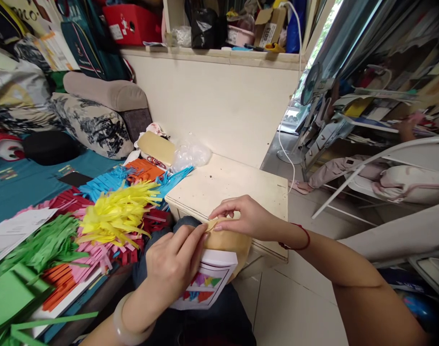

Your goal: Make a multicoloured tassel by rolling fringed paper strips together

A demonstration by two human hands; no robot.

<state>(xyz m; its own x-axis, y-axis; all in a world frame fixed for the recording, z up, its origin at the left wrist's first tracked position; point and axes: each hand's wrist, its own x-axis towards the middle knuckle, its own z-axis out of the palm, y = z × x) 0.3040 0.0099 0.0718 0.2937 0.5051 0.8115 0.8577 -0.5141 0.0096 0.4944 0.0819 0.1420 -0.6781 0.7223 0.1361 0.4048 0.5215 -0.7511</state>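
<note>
A tan, rounded, paper-like thing (242, 246) rests above my lap, close to the front edge of the small table. My left hand (172, 262) has its fingers closed on the near left edge of this tan thing. At the same edge, the thumb and forefinger of my right hand (246, 218) come together in a pinch on a small tan flap (213, 224). Below them hangs a white printed sheet (214, 283) with coloured fringe pictures, partly behind my left hand; whether it is attached or held, I cannot tell.
Yellow fringed paper (118, 214), green fringed paper (42, 245) and other coloured strips cover the seat at left. A cream table (237, 185) stands ahead, with a clear plastic bag (192, 153) at its back left. A white folding chair (349, 182) and another person's leg (336, 173) are at right.
</note>
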